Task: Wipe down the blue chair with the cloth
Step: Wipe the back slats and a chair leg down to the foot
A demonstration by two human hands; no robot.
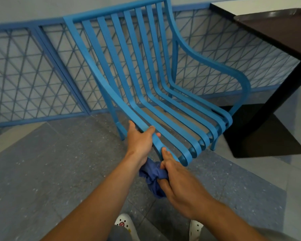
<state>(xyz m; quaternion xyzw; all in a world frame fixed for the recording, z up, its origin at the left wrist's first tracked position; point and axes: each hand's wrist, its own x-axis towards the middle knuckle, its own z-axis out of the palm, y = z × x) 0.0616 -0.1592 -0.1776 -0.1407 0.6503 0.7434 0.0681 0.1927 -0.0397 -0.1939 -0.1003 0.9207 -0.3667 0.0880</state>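
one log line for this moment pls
left hand grips blue chair seat slat | right hand holds cloth below front edge | dark table beside

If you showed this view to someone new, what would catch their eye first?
The blue chair fills the middle, seemingly tipped toward the camera, with the left hand gripping its outer seat slat. Just below, the right hand clutches a bunched dark-blue cloth at the seat's front edge.

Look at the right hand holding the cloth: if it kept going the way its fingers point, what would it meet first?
Probably the curled front edge of the blue slatted metal chair; the right hand's fingertip seems nearly there.
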